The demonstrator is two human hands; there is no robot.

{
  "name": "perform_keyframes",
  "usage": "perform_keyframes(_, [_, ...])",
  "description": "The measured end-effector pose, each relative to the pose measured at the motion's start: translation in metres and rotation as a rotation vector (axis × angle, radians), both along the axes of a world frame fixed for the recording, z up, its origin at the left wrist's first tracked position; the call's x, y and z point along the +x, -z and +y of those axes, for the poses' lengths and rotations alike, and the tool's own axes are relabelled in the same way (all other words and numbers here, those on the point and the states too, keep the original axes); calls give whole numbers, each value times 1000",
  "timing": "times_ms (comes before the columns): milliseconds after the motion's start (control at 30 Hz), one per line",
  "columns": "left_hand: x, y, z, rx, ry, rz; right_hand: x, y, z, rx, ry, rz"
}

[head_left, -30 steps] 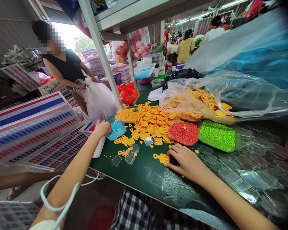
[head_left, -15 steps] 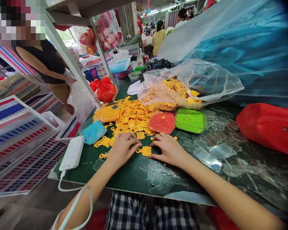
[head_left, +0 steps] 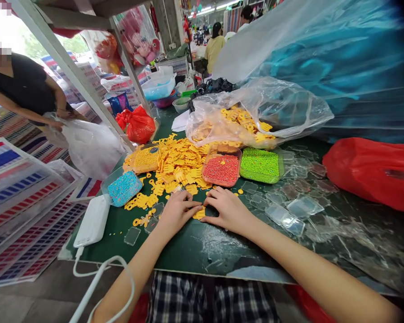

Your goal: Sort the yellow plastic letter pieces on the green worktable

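Observation:
A flat yellow plastic piece (head_left: 199, 213) with slots lies low over the green tabletop, between my two hands. My left hand (head_left: 179, 210) has its thumb and index finger closed at the left end of the piece, covering part of it. My right hand (head_left: 229, 208) curves in from the other side, thumb and fingers pinching at the right edge. Just beyond the hands spreads a heap of similar yellow pieces (head_left: 180, 159). Behind them are tubs of red beads (head_left: 221, 170), green beads (head_left: 261, 165), blue beads (head_left: 124, 188) and yellow-orange beads (head_left: 144, 159).
Thin clear plastic squares (head_left: 305, 206) are scattered at the right, beside a red bag (head_left: 370, 172). A clear bag (head_left: 289, 110) of yellow pieces lies behind the tubs. A white power bank (head_left: 92, 222) with a cable sits at the left edge. A person (head_left: 27, 89) handles a white bag.
My left hand has moved in over the yellow piece, covering its ring end. My right hand has come closer. The view has shifted slightly, and the person at left has moved further left.

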State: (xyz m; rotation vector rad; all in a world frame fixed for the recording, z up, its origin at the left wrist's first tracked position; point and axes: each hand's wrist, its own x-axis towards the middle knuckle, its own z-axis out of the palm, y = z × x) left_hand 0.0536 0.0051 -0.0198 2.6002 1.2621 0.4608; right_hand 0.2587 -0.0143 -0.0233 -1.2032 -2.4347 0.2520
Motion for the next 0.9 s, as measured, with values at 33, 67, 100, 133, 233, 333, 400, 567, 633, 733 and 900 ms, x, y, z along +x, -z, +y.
perform_keyframes(33, [0,0,1,-18,7,-3,-1,0,0,3,1,-2])
perform_keyframes(67, [-1,1,2,-40,15,-9,-1,0,0,5,2,-1])
perform_keyframes(100, [-1,1,3,-62,23,-17,-1,0,0,6,2,3])
perform_keyframes(133, [-1,2,3,-82,29,-29,-2,1,0,5,0,7])
perform_keyframes(233, [-2,2,4,-130,40,-70,-3,1,0,7,-6,12])
perform_keyframes(333, [-3,1,3,-169,48,-118,-4,1,0,11,-5,5])
perform_keyframes(400, [-4,-2,2,-186,30,-180,-4,1,0,7,-7,2])
perform_keyframes(567, [-3,-9,-1,-146,-87,-366,-4,1,-1,12,-14,3])
perform_keyframes(633, [-3,-12,-3,-119,-100,-382,-4,1,-1,29,-13,8])
perform_keyframes(733, [-12,-18,0,-20,-138,-340,-5,3,0,60,-22,18])
perform_keyframes(900, [-57,-51,42,209,-432,-155,-6,9,0,90,-28,36])
